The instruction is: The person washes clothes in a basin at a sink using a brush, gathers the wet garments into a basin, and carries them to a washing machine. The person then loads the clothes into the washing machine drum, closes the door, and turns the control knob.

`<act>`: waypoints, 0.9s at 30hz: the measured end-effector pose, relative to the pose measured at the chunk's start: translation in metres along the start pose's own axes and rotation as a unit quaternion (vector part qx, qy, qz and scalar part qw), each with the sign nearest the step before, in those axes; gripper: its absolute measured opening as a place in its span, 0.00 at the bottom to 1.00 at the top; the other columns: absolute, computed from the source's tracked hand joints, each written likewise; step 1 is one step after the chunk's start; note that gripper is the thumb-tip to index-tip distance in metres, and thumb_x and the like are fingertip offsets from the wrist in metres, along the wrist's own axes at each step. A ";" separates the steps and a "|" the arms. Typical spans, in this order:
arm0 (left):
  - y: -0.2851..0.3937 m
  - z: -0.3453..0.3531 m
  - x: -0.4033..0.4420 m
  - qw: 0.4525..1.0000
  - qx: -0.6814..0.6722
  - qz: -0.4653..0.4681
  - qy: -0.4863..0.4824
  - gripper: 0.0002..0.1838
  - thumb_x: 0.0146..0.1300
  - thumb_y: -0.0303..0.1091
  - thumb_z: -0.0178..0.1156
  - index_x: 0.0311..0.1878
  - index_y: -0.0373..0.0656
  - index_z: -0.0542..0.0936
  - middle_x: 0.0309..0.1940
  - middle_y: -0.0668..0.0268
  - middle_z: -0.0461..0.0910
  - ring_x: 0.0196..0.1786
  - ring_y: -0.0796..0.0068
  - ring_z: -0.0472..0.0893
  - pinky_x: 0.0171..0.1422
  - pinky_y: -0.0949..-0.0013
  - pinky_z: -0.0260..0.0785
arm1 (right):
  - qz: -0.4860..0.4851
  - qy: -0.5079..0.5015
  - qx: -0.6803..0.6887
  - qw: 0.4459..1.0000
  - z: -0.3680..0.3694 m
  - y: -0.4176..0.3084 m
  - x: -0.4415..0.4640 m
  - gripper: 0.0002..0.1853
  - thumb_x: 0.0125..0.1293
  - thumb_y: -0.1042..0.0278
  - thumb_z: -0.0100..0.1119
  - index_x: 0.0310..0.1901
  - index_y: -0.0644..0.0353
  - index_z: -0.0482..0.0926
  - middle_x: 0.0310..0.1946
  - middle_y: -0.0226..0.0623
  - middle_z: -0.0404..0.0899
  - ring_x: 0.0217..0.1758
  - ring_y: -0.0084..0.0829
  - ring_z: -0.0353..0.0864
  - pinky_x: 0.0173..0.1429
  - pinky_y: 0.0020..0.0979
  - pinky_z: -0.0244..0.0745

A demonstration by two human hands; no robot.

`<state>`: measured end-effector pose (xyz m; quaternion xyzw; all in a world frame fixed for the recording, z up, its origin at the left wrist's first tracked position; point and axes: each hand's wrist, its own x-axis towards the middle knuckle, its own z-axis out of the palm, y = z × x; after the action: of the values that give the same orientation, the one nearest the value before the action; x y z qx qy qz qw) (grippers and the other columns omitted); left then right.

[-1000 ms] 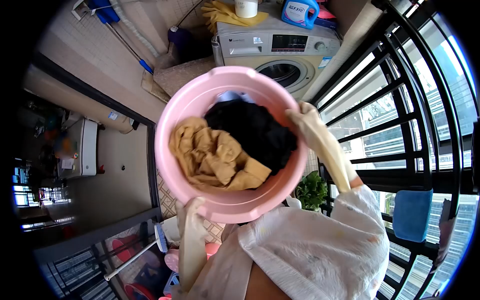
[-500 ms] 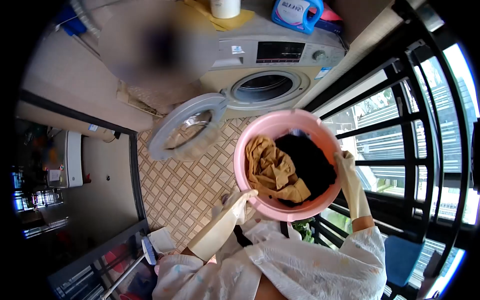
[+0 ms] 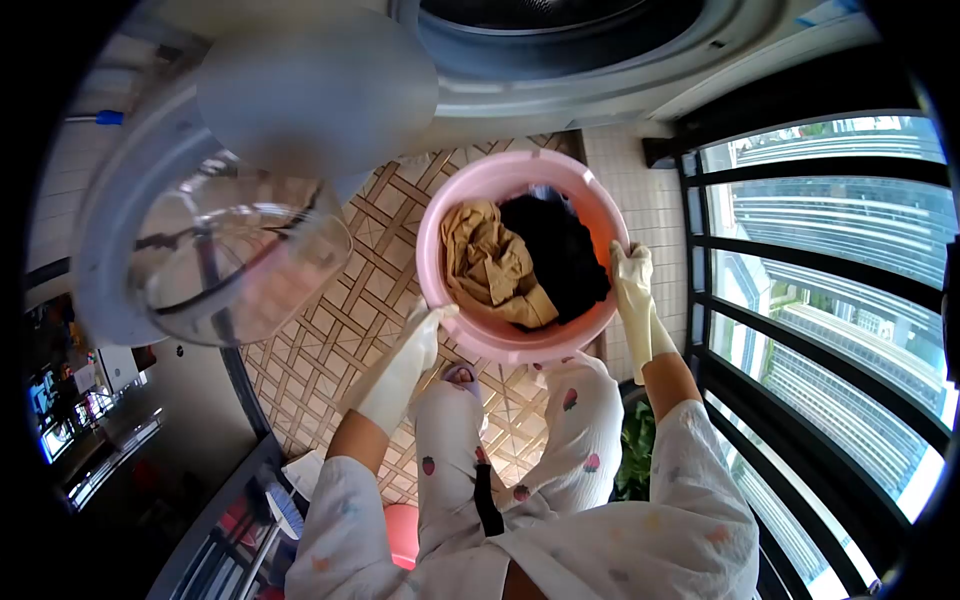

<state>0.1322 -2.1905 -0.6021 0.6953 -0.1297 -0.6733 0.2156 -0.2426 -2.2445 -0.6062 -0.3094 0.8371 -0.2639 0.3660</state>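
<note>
Both my hands wear pale cream rubber gloves and grip a pink basin (image 3: pixel 440 215). My left hand (image 3: pixel 432 322) is closed on the near left rim. On the right side, my right hand (image 3: pixel 632 268) wraps the rim. Inside the basin lie a bunched tan garment (image 3: pixel 487 255) on the left and a black garment (image 3: pixel 556 258) on the right. Just beyond the basin is the front of a washing machine (image 3: pixel 560 95), its round opening showing the drum. The machine's door (image 3: pixel 125 240) stands swung open at the left.
Patterned floor tiles (image 3: pixel 350 300) lie beneath the basin. Barred windows (image 3: pixel 820 260) run along the right, with a green plant (image 3: pixel 634 450) below them. A brush (image 3: pixel 284 510) leans at lower left, and a pink-red object (image 3: pixel 402 535) sits near my legs. A blurred pale shape (image 3: pixel 320 90) covers the upper left.
My view has moved down and closer to the washing machine, whose opening and door now look larger. The basin has shifted lower and away from my body, still in both hands.
</note>
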 end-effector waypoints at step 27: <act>-0.032 -0.035 0.116 0.988 0.081 0.098 -0.091 0.31 0.71 0.39 0.67 0.71 0.34 0.70 0.56 0.54 0.81 0.57 0.66 0.81 0.63 0.63 0.75 | -0.334 -0.401 -0.432 0.736 0.263 -0.012 0.028 0.39 0.57 0.57 0.74 0.73 0.38 0.72 0.70 0.46 0.73 0.73 0.42 0.74 0.71 0.36 0.75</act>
<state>0.1700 -2.2129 -0.7189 0.6299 -0.2702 -0.6971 0.2105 -0.0495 -2.3293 -0.7666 -0.7709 0.4799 0.1692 0.3831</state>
